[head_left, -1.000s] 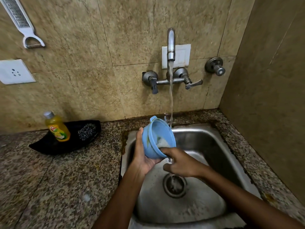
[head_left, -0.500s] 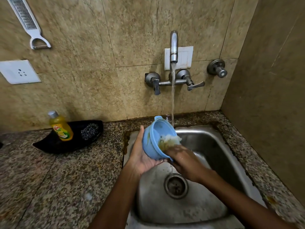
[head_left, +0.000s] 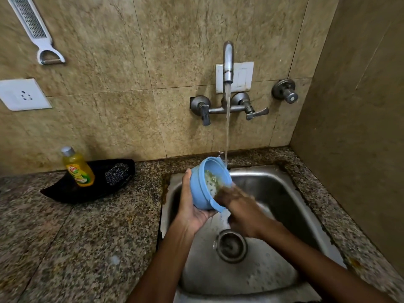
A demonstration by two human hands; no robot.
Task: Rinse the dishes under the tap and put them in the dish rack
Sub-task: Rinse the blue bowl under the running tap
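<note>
A light blue plastic bowl [head_left: 200, 193] with foam and greenish residue inside is tilted on its side over the steel sink [head_left: 275, 191], its mouth facing right. My left hand [head_left: 191, 207] grips it from behind and underneath. My right hand [head_left: 238, 206] is motion-blurred, with its fingers reaching into the bowl's mouth against the inner wall. Water runs from the wall tap [head_left: 228, 62] in a thin stream [head_left: 227, 132] that falls just behind the bowl's upper rim. No dish rack is in view.
A yellow dish soap bottle [head_left: 77, 169] and a steel scrubber [head_left: 115, 173] lie on a black tray [head_left: 63, 191] on the granite counter left of the sink. The drain [head_left: 231, 246] sits mid-basin. A side wall [head_left: 360, 127] closes the right.
The bowl has stayed by the stream in my left hand. My right hand has moved from the bowl's lower rim up into its mouth, and the white foam inside has turned greenish.
</note>
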